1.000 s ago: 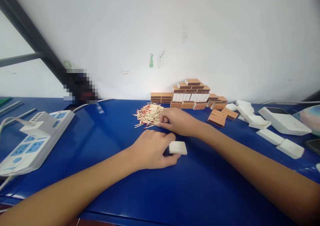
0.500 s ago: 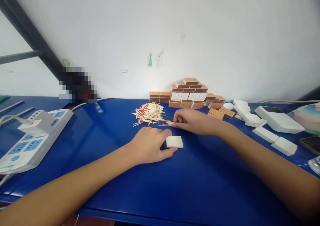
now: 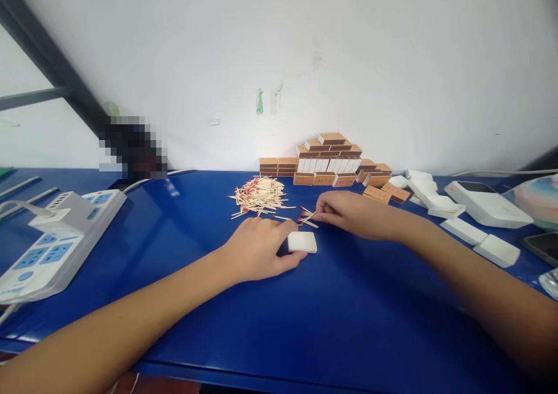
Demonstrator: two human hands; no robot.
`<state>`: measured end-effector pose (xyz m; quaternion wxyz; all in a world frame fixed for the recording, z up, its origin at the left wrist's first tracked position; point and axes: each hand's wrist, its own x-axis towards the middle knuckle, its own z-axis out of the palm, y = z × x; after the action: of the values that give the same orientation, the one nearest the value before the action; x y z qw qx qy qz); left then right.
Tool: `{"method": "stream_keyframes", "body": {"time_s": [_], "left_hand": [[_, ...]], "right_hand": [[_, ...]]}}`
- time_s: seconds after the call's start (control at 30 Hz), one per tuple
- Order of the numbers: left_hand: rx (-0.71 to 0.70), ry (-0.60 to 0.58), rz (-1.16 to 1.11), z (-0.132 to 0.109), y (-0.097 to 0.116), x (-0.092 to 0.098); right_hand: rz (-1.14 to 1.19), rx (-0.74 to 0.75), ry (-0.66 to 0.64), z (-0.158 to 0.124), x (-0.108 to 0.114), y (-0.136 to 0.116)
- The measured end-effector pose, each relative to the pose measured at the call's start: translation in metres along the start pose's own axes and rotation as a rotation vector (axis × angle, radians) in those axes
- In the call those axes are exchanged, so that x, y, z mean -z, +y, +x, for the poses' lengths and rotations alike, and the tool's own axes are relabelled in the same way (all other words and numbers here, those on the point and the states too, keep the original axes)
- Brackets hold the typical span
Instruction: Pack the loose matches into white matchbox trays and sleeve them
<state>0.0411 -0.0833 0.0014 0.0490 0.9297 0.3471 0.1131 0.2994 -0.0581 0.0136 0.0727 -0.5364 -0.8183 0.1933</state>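
My left hand [image 3: 265, 250] lies on the blue table with thumb and fingers closed about a white matchbox tray [image 3: 302, 242]. Just beyond that tray is my right hand [image 3: 337, 209], its fingertips pinched at a few red-tipped matches [image 3: 307, 216] that fan out on the table. A large heap of loose matches [image 3: 261, 194] lies to the left, behind my left hand. Against the wall, brown matchboxes [image 3: 329, 160] stand stacked in tiers, some with their white ends facing me.
White empty trays [image 3: 462, 232] lie scattered to the right, near a white box-shaped device [image 3: 488, 203] and a dark phone [image 3: 543, 249]. More matchboxes [image 3: 383, 192] sit loose beside the stack. A white power strip [image 3: 65, 249] with a plugged-in cable occupies the left.
My right hand has moved slightly right, drawing a few matches away from the heap; they now spread out beside its fingertips. My left hand stays at the tray.
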Motion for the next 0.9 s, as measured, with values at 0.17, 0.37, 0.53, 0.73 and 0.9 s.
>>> {"method": "stream_keyframes", "body": {"time_s": [0.17, 0.37, 0.53, 0.73, 0.9], "left_hand": [[0.016, 0.004, -0.079, 0.002, -0.005, 0.005], [0.066, -0.042, -0.208, 0.005, -0.005, 0.01], [0.038, -0.02, -0.197, 0.005, -0.007, 0.005], [0.01, -0.026, -0.168, 0.006, -0.012, 0.008], [0.027, -0.047, -0.173, 0.007, -0.011, 0.012]], "right_hand": [[0.0, -0.037, 0.012, -0.016, -0.002, 0.014], [0.023, -0.04, 0.094, -0.037, 0.008, 0.009], [0.09, 0.067, 0.078, -0.044, 0.001, -0.015], [-0.02, 0.127, 0.049, -0.043, -0.02, -0.031], [-0.089, 0.135, 0.042, -0.043, -0.02, -0.036]]}}
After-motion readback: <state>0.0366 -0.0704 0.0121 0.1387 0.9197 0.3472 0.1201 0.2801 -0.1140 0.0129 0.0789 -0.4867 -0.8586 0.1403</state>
